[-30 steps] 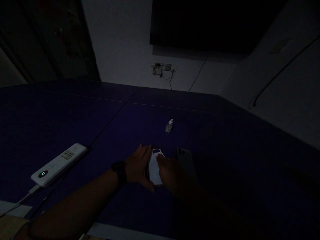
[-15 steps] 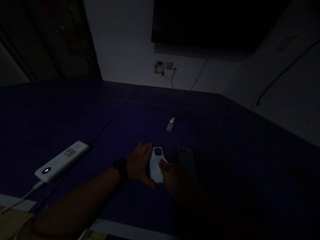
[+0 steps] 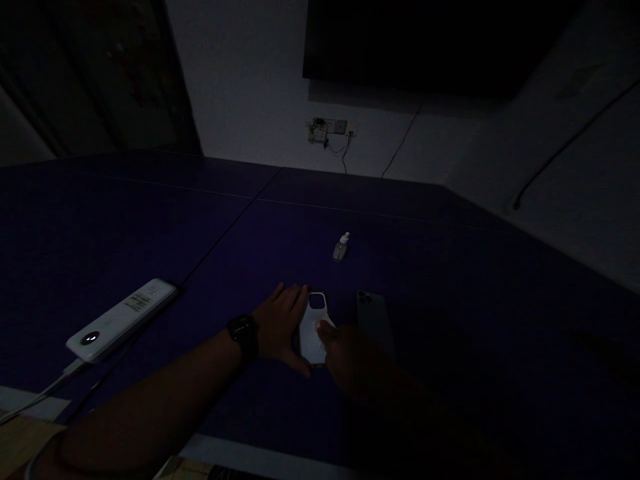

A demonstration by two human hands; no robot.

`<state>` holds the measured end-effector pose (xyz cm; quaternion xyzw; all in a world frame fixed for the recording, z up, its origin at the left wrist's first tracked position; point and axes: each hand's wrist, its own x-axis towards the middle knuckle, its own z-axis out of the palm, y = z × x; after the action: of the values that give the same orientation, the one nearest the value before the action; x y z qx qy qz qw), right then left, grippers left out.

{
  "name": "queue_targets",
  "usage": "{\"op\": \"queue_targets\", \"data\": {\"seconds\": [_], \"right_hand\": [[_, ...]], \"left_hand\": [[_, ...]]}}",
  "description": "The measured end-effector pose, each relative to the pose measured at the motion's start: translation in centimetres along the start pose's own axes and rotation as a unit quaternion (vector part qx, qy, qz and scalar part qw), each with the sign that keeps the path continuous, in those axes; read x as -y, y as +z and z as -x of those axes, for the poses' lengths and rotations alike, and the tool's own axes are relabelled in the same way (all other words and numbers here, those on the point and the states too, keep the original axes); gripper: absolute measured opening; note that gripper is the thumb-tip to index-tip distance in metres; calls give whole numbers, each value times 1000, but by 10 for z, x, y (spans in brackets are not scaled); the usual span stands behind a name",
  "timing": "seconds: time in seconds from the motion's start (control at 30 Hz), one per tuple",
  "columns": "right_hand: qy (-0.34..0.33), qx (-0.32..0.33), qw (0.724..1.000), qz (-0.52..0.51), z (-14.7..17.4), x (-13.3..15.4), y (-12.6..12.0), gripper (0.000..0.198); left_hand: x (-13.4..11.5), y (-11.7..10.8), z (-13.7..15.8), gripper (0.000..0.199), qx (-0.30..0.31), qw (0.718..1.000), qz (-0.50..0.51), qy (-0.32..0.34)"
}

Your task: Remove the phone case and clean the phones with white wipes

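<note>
A white phone case [image 3: 311, 343] with a square camera cut-out lies flat on the dark blue table. My left hand [image 3: 280, 323], with a black watch on its wrist, holds the case by its left side, fingers at the top and thumb near the bottom corner. On the case's right part, the bent fingers of my right hand [image 3: 345, 350] press down around a small pale thing [image 3: 326, 322], too dim to name. Just right of the case lies a dark phone [image 3: 374, 319], camera side up, partly hidden by my right hand. A small dropper bottle [image 3: 341, 249] stands beyond the case.
A white power bank [image 3: 120, 320] with a lit round display lies at the left, a white cable [image 3: 47, 395] plugged into its near end. Wall sockets [image 3: 333, 128] with cords are at the back, below a large dark screen [image 3: 425, 47]. The room is dim.
Both hands keep nearly the same places on the phone case. The whole view has shifted very slightly, and the picture is a little brighter.
</note>
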<state>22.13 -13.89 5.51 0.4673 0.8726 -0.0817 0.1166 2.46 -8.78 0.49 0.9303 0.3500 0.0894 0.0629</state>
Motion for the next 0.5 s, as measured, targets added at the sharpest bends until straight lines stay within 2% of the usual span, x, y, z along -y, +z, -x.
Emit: {"op": "queue_targets", "data": {"seconds": [0.13,0.3,0.37,0.5], "right_hand": [[29,-38,999,21,-3,-2,1,53],[14,-6,1000,-7,2,-2,0,44],[19,-7,1000,-4,2,0,-2,46],[14,-58,998,13,0,1,-5,47]], "left_hand": [[0,0,-1,145,-7,1000,-9,2],[3,7,-1,146,-19,1000,-20,4],[3,9,0,146,-18,1000,-22,1],[0,5,0,142,3,1000,-19,-4]]}}
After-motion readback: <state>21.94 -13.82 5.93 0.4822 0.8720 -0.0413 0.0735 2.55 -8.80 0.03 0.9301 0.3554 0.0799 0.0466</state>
